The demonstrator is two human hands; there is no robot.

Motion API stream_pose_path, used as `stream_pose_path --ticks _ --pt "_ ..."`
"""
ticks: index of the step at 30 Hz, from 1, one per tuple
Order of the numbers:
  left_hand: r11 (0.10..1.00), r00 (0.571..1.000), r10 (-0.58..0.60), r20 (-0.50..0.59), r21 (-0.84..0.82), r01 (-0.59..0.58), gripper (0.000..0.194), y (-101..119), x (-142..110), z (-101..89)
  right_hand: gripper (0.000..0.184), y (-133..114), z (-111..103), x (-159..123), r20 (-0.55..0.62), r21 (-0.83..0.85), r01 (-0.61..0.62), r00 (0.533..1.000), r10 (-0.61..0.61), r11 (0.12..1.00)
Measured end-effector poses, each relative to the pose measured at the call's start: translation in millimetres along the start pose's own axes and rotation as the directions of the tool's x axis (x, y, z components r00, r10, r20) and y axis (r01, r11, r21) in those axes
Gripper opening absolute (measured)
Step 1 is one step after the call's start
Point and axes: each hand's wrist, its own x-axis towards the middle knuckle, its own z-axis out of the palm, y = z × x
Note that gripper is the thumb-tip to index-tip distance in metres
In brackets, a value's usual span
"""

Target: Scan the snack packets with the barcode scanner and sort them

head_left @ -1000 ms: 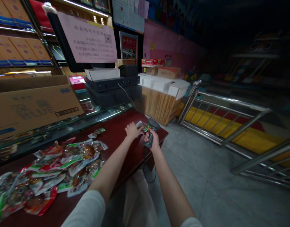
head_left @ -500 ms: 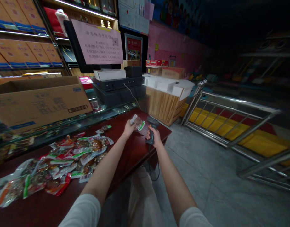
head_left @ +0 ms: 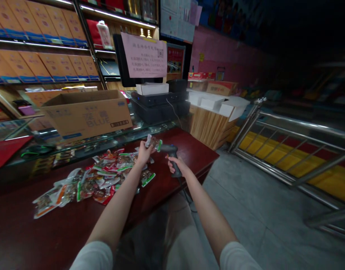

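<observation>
My left hand (head_left: 145,153) is closed on a clear snack packet (head_left: 154,143) with a green edge, held up over the table. My right hand (head_left: 178,165) grips the handle of a dark barcode scanner (head_left: 172,149), its head turned toward that packet. The scanner's cable hangs down past the table's edge. Left of my hands, a pile of vacuum-sealed food packets (head_left: 97,182) with red, green and orange edges lies on the dark red table (head_left: 194,150). My left forearm hides part of the pile.
Behind the table runs a glass counter (head_left: 116,140) bearing an open cardboard box (head_left: 90,118). A monitor with a pink notice (head_left: 145,56) stands over a black cash drawer (head_left: 161,108). To the right are a wooden cabinet (head_left: 204,125) and a metal railing (head_left: 304,131).
My left hand has lifted the packet off the table and moved left, near the pile. The scanner, still in my right hand, has turned to point left. The view has swung left.
</observation>
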Motion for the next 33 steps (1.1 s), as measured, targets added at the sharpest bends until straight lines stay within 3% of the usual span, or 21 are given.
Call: stream_pose_path --ticks 5,14,16,19,22,24,27,30,33 --pt "0.963 0.997 0.057 -0.053 0.267 -0.041 0.025 4 -5 -11.1 0.033 6 1 5 0.004 0.051 -0.032 0.999 0.032 0.998" --pt "0.89 0.999 0.05 -0.021 0.454 -0.035 0.018 14 -18 -6.1 0.034 6 -1 3 0.01 0.082 -0.031 1.0 0.03 0.996" --pt "0.766 0.998 0.063 0.011 0.64 -0.056 0.024 27 -24 -9.2 0.037 6 -1 2 0.017 0.095 -0.029 0.999 0.028 0.995" --pt "0.408 0.995 0.099 0.026 0.911 -0.065 0.037 49 -36 -18.3 0.038 7 -1 0 0.015 0.108 -0.017 1.0 0.016 0.994" --pt "0.118 0.973 0.223 0.062 0.989 -0.09 0.049 60 -45 -26.9 0.039 7 -1 0 0.0 0.104 -0.002 1.0 0.002 0.995" --pt "0.043 0.945 0.25 0.212 0.972 -0.23 0.052 57 -47 -30.6 0.039 7 -1 0 -0.005 0.099 -0.006 1.0 0.007 0.995" --pt "0.025 0.911 0.015 0.413 0.91 -0.413 0.05 44 -46 -34.9 0.038 7 -1 0 -0.022 0.093 -0.016 1.0 0.018 0.995" --pt "-0.021 0.925 -0.177 0.337 0.938 -0.346 0.055 33 -47 -41.4 0.037 9 -2 0 -0.045 0.089 0.018 0.999 -0.014 0.996" --pt "-0.054 0.941 -0.149 0.305 0.947 -0.316 0.055 30 -55 -50.9 0.037 10 -2 -1 -0.067 0.113 0.064 0.996 -0.057 0.992"
